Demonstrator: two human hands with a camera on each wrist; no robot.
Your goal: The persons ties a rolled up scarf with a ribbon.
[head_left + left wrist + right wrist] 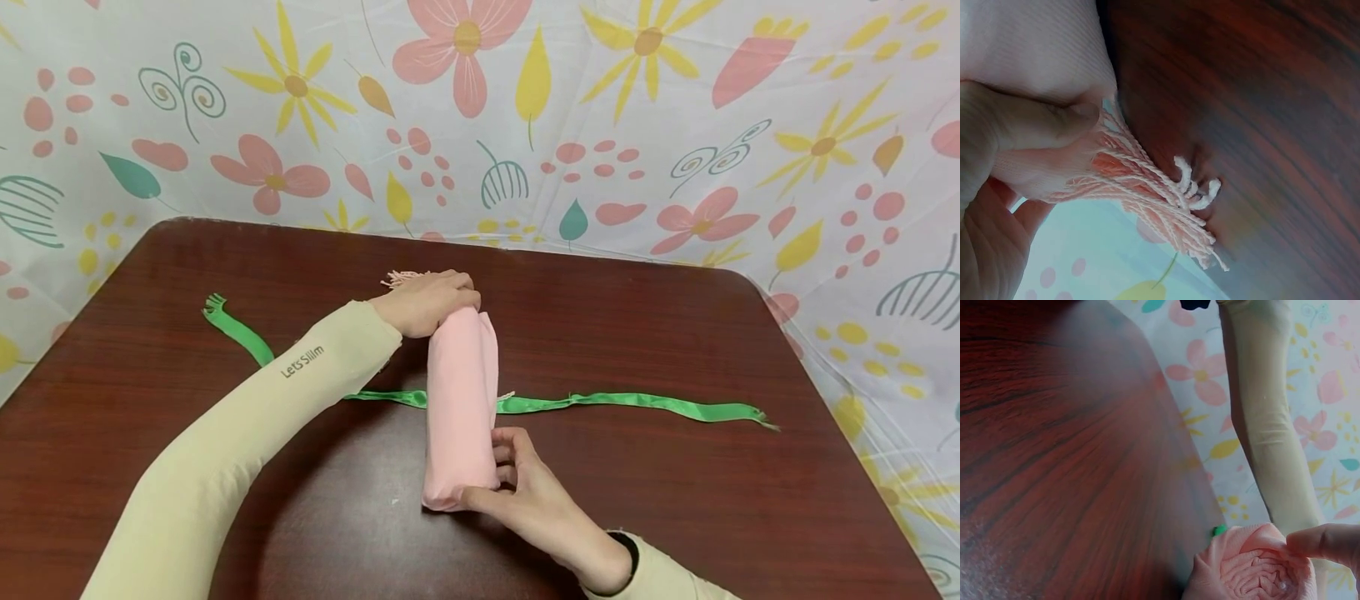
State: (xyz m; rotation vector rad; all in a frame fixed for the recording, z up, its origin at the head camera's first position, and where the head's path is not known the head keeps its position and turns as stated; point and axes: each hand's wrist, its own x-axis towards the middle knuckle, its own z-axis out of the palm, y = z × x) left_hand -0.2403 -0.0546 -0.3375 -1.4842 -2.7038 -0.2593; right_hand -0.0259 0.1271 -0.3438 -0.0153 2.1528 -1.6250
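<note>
Head view: near the frame's centre, the pink cloth roll (459, 408) lies across the green ribbon (645, 402); the left hand (429, 302) pinches its fringed far end, the right hand (542, 500) grips the near end. A slack grip could let the layers unroll.

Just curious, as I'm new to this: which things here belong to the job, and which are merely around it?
Part of the job:
Pink cloth roll, held by the left hand and right hand
Green ribbon, passing beneath the roll; probably involved

Merely around:
Table, just the surface
Floral backdrop
</note>
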